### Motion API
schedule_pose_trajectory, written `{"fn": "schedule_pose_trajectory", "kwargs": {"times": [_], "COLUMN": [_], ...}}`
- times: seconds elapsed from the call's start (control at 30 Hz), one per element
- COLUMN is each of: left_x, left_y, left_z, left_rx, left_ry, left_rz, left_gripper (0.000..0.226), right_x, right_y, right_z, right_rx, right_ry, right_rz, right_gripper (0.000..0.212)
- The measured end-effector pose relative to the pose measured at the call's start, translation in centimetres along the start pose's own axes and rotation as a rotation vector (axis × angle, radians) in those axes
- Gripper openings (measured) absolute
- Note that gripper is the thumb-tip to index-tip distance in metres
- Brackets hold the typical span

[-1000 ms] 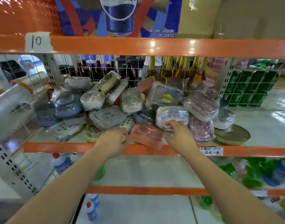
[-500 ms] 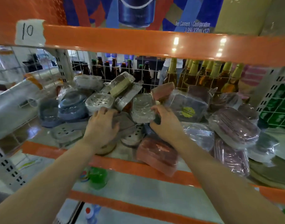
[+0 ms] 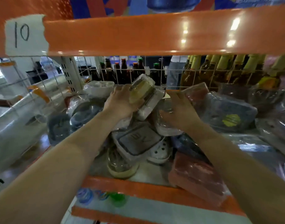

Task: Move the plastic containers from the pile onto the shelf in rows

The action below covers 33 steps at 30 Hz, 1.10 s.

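Note:
A pile of wrapped plastic containers covers the orange-edged shelf (image 3: pixel 122 185). My left hand (image 3: pixel 120 102) grips a clear container with a yellow insert (image 3: pixel 141 90) near the top of the pile. My right hand (image 3: pixel 179 113) holds a clear ribbed container (image 3: pixel 166 126) just to its right. Below them lie a grey-lidded box (image 3: pixel 138 141), a white perforated dish (image 3: pixel 161 152) and a round clear tub (image 3: pixel 120 165). A pink box (image 3: pixel 196 180) overhangs the front edge. A blue box with a yellow sticker (image 3: pixel 225 113) lies at the right.
An orange beam (image 3: pixel 138 34) with a paper tag marked 10 (image 3: pixel 25 34) hangs close overhead. A wire grid (image 3: pixel 130 73) backs the shelf, with brown bottles (image 3: pixel 122 70) behind it. Clear plastic rolls (image 3: pixel 17 120) lie at the left. Bottles (image 3: pixel 85 194) stand on the shelf below.
Both hands have moved from the front of the pile up to its top, and each has taken hold of a container. The camera has moved closer.

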<state>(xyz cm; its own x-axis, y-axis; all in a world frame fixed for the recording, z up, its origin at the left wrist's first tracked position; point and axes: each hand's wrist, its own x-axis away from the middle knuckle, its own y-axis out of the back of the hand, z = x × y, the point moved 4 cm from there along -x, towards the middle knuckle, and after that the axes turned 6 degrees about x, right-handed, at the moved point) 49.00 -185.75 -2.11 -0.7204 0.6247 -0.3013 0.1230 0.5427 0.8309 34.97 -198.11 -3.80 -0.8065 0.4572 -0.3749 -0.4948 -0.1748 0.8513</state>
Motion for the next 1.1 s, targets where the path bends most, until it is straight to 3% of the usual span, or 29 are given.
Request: {"fn": "schedule_pose_trajectory", "kwargs": {"times": [0.4, 0.53, 0.7, 0.9, 1.1], "left_x": [-5.5, -5.3, -4.0, -2.6, -1.6], "left_y": [-2.0, -0.6, 2.4, 3.2, 2.5], "left_z": [-0.4, 1.3, 2.2, 3.5, 4.6], "left_rx": [0.386, 0.488, 0.401, 0.386, 0.402], "left_ry": [0.208, 0.165, 0.058, -0.006, 0.002], "left_rz": [0.028, -0.026, -0.164, -0.197, -0.205], "left_gripper": [0.069, 0.057, 0.033, 0.047, 0.067], "right_x": [-0.9, -2.3, -4.2, -5.1, -5.2], "right_y": [-1.1, -1.8, -3.0, -4.0, -4.2], "right_z": [-1.2, -0.4, 0.7, 2.2, 2.8], "right_rx": [-0.058, -0.084, -0.228, -0.023, -0.138], "right_ry": [-0.166, -0.18, -0.29, -0.367, -0.435], "right_rz": [0.079, 0.088, -0.012, -0.009, -0.109], "right_gripper": [0.074, 0.071, 0.083, 0.086, 0.079]}}
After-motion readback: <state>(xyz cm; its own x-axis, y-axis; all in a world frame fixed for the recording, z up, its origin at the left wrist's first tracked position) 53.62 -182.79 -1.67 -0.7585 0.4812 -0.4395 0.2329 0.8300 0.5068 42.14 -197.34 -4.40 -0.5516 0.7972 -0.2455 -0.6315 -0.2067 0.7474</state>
